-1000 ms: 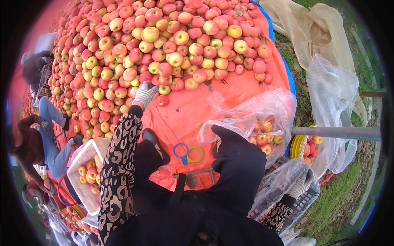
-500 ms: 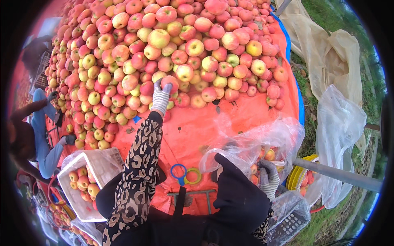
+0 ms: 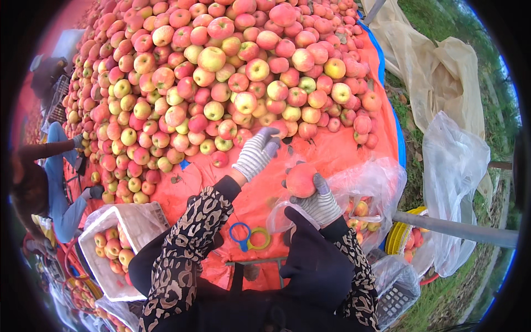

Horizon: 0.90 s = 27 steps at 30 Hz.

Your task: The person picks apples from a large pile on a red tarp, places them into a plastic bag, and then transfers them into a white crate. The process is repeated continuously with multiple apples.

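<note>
Above the orange plastic tarpaulin [image 3: 332,155], the gloved right hand [image 3: 316,200] is clamped around a round red apple [image 3: 301,180], fingers curled up its side, holding it over the mouth of a clear plastic bag [image 3: 376,185] that already has a few apples inside. Further forward, the left hand [image 3: 255,152], in a striped grey knit glove, stretches out with fingers loosely extended and empty, its tips just at the near edge of the big heap of red and yellow-green apples [image 3: 221,83] spread across the tarpaulin (whether it touches fruit I cannot tell). Near the person's lap lie a blue plastic ring [image 3: 239,234] and a yellow-green plastic ring [image 3: 259,238], touching each other. At lower left stands a white plastic crate [image 3: 141,218] partly filled with apples, and beyond it another person in blue sleeves [image 3: 58,182] works at the heap
</note>
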### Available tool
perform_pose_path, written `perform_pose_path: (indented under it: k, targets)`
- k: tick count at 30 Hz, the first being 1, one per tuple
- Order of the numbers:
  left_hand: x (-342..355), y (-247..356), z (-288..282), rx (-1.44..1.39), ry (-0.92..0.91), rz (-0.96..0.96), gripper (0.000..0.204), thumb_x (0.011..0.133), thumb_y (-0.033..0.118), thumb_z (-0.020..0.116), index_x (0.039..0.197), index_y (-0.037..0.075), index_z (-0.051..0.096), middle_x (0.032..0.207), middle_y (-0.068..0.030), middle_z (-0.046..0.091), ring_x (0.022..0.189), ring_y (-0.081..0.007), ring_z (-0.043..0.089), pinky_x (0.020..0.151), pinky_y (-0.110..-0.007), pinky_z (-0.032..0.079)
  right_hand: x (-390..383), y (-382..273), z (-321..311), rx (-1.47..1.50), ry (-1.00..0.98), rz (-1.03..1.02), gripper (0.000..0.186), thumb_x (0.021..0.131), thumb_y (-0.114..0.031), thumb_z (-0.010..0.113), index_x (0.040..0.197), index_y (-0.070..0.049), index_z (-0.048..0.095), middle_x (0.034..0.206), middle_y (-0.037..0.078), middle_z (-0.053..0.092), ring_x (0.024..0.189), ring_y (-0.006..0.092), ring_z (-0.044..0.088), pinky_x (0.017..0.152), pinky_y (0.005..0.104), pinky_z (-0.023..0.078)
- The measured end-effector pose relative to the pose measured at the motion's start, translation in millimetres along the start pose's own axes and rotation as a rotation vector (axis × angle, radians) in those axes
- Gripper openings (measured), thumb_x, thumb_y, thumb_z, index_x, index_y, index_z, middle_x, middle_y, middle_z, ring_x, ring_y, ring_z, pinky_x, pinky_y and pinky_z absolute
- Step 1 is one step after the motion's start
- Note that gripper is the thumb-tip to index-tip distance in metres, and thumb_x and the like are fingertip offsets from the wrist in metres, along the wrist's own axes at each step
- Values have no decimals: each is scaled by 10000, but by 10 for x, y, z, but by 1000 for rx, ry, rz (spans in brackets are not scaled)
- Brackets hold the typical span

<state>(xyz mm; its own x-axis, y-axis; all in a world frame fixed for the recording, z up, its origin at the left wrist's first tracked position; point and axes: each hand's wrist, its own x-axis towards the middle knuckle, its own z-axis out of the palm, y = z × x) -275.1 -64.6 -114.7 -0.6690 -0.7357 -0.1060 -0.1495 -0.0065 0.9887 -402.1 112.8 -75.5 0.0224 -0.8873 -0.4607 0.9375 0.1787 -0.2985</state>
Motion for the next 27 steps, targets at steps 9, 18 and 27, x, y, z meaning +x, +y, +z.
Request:
perform_pose_path:
  k: [9,18,27]
  targets:
    - [894,-449,-520,994,436,10,783,692,226,753,1360,160,350,1355,-231,327,1201,-414,414,957,-441,433,100,50,-457,45,252,-76,671,758,-403,727,1256,-64,433,1148,141,552,987,298,588,720,375,548]
    - [460,-207,-460,-1191,127,-425,800,750,759,453,1121,52,505,882,-160,608,604,-261,578,435,-282,462,-13,0,-580,123,268,-82,622,774,-406,719,1218,-60,455,1069,114,565,911,265,592,683,371,525]
    - [-345,841,-981,-1001,-370,-566,880,736,796,441,1144,21,528,968,-220,631,722,-335,664,449,-294,514,-348,-264,143,-270,171,-55,475,878,-380,601,1184,-39,478,1019,123,587,836,239,617,605,351,526]
